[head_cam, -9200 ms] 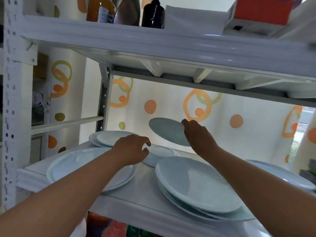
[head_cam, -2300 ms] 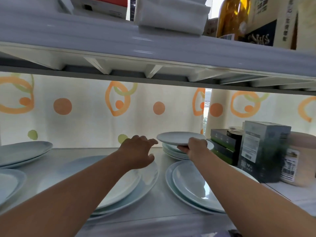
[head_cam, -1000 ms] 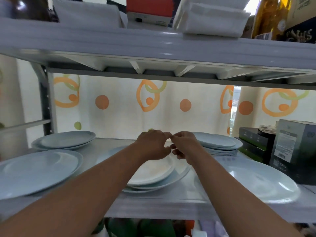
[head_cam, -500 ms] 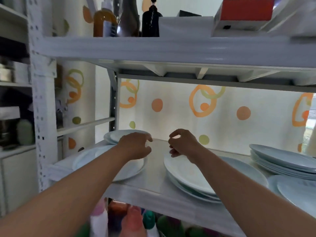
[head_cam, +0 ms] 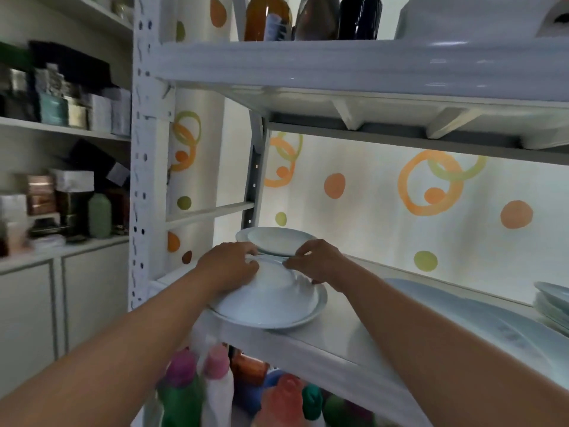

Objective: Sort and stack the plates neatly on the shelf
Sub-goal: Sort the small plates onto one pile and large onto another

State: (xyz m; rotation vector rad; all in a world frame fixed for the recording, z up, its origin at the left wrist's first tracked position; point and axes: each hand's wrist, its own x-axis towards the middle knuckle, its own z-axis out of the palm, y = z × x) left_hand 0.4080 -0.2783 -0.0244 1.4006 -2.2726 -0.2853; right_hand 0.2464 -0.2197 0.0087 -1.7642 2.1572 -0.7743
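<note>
At the left end of the white shelf (head_cam: 335, 340) lie two large pale plates (head_cam: 271, 303), one on the other. My left hand (head_cam: 229, 269) grips their far left rim and my right hand (head_cam: 320, 263) pinches the far right rim. Just behind the hands sits a pair of smaller plates (head_cam: 277, 243) in the back left corner. A large plate (head_cam: 480, 315) lies further right on the shelf, and a stack of plates (head_cam: 554, 303) shows at the right edge.
A white perforated upright post (head_cam: 143, 180) stands left of the plates. The upper shelf board (head_cam: 354, 66) with bottles (head_cam: 268, 16) hangs low overhead. Coloured bottles (head_cam: 215, 383) stand below. Boxes and jars (head_cam: 67, 109) fill side shelves at left.
The view swung left and closer. Both hands, empty and apart half a second ago, have closed on the far rim of the left plates.
</note>
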